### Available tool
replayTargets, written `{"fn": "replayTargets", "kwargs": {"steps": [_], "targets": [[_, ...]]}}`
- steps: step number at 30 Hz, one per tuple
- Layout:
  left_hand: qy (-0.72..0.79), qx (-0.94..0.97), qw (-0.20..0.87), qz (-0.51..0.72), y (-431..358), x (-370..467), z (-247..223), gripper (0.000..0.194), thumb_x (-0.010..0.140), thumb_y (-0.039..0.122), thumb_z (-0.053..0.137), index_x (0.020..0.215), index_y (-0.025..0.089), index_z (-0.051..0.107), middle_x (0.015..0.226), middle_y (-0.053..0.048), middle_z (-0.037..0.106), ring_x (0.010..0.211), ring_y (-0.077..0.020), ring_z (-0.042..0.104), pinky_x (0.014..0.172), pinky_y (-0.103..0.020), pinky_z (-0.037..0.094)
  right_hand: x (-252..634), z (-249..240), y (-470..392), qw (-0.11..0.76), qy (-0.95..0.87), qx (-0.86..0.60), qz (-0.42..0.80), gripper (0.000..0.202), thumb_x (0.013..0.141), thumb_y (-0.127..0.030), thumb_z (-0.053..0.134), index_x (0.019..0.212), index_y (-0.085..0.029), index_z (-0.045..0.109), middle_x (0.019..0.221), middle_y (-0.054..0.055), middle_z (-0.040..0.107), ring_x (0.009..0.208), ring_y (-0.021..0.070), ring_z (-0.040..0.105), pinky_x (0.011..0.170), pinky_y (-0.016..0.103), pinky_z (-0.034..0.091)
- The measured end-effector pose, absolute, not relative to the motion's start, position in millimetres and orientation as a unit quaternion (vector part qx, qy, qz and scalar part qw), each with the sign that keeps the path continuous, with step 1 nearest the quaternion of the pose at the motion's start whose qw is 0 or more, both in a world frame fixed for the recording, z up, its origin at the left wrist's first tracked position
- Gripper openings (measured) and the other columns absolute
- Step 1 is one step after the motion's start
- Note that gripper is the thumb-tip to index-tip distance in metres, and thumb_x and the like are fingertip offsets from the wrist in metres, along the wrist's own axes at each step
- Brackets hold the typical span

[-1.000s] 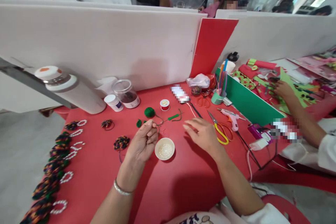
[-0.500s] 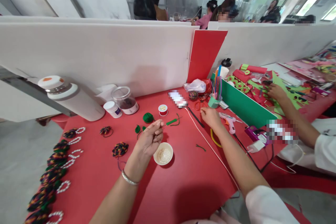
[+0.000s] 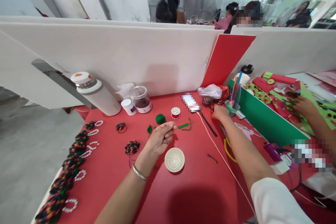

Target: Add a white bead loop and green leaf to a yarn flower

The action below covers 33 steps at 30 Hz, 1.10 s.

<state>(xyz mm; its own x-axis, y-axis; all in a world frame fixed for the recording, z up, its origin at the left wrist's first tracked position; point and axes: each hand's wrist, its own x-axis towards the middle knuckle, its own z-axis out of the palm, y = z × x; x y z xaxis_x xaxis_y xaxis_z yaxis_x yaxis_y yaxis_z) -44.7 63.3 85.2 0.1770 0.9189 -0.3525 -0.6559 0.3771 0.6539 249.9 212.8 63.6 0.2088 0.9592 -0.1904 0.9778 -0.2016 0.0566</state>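
Above a small white bowl of beads [image 3: 174, 160], my left hand [image 3: 161, 138] is closed in a pinch; a thin strand runs from its fingertips toward a green strip [image 3: 183, 126]. My right hand [image 3: 220, 112] reaches to the back of the red table [image 3: 194, 196], its fingers closed at the scissors [image 3: 213, 114], beside a multicoloured yarn ball [image 3: 207, 101]. A green yarn ball [image 3: 160, 119] and a red thread spool [image 3: 175, 112] lie behind my left hand. Near its wrist is a dark multicoloured yarn coil [image 3: 132, 147].
Yarn bundles [image 3: 63, 182] with bead loops line the left edge. A flask [image 3: 101, 98], a clear jar [image 3: 141, 101] and a phone [image 3: 190, 103] stand or lie at the back. Right are a pen cup [image 3: 232, 108], a green divider [image 3: 267, 117] and another person's hand [image 3: 301, 106].
My right hand has moved back to the scissors beside the yarn ball. My left hand keeps its pinch over the table. The camera view has turned left.
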Motion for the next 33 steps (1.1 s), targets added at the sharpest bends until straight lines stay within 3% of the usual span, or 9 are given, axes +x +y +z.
{"fn": "replayTargets", "kwargs": {"steps": [5, 8, 11, 15, 20, 33], "targets": [[0.375, 0.198, 0.727, 0.541, 62.7, -46.1, 83.6, 0.032, 0.065, 0.021, 0.086, 0.084, 0.008, 0.065, 0.074, -0.004, 0.066, 0.042, 0.001, 0.031, 0.034, -0.012, 0.017, 252.0, 82.6, 199.4, 0.083, 0.64, 0.763, -0.04, 0.042, 0.089, -0.024, 0.059, 0.13, -0.016, 0.064, 0.121, 0.021, 0.07, 0.114, 0.0342, 0.067, 0.091, 0.042, 0.052], [0.377, 0.217, 0.718, 0.543, 62.5, -46.4, 81.8, 0.035, 0.064, 0.025, 0.088, 0.084, 0.009, 0.064, 0.073, -0.003, 0.066, 0.041, 0.0008, 0.032, 0.034, -0.012, 0.018, 254.8, 93.5, 173.6, 0.062, 0.659, 0.749, -0.027, 0.047, 0.092, -0.038, 0.058, 0.137, -0.025, 0.06, 0.115, 0.017, 0.072, 0.112, 0.0348, 0.067, 0.089, 0.044, 0.052], [0.383, 0.228, 0.72, 0.532, 62.8, -46.3, 80.5, 0.037, 0.063, 0.028, 0.089, 0.084, 0.01, 0.065, 0.071, -0.001, 0.064, 0.04, 0.0011, 0.031, 0.034, -0.013, 0.018, 249.0, 101.6, 138.3, -0.075, 0.756, 0.648, -0.051, 0.065, 0.085, -0.059, 0.065, 0.141, -0.026, 0.058, 0.117, 0.012, 0.071, 0.112, 0.0309, 0.065, 0.093, 0.038, 0.05], [0.38, 0.244, 0.729, 0.514, 62.0, -44.3, 80.8, 0.037, 0.063, 0.03, 0.089, 0.082, 0.01, 0.065, 0.069, 0.001, 0.061, 0.039, 0.0024, 0.027, 0.034, -0.013, 0.015, 218.8, 108.2, 98.0, -0.169, 0.828, 0.509, -0.166, 0.064, 0.085, -0.053, 0.069, 0.143, -0.028, 0.056, 0.103, 0.006, 0.068, 0.097, 0.022, 0.065, 0.087, 0.032, 0.05], [0.374, 0.261, 0.733, 0.505, 58.4, -40.1, 83.3, 0.036, 0.064, 0.031, 0.09, 0.081, 0.01, 0.067, 0.067, 0.001, 0.061, 0.038, 0.0026, 0.027, 0.035, -0.013, 0.014, 183.6, 108.6, 82.4, -0.194, 0.839, 0.429, -0.274, 0.066, 0.081, -0.052, 0.076, 0.139, -0.026, 0.06, 0.087, 0.002, 0.062, 0.075, 0.0155, 0.059, 0.073, 0.027, 0.048], [0.376, 0.305, 0.728, 0.486, 55.0, -37.4, 87.6, 0.033, 0.066, 0.031, 0.089, 0.08, 0.01, 0.067, 0.065, 0.001, 0.061, 0.038, 0.002, 0.029, 0.037, -0.015, 0.018, 167.1, 108.7, 80.5, -0.196, 0.847, 0.412, -0.273, 0.055, 0.082, -0.03, 0.074, 0.136, -0.028, 0.064, 0.081, 0.0, 0.062, 0.068, 0.0124, 0.052, 0.064, 0.022, 0.039]]}}
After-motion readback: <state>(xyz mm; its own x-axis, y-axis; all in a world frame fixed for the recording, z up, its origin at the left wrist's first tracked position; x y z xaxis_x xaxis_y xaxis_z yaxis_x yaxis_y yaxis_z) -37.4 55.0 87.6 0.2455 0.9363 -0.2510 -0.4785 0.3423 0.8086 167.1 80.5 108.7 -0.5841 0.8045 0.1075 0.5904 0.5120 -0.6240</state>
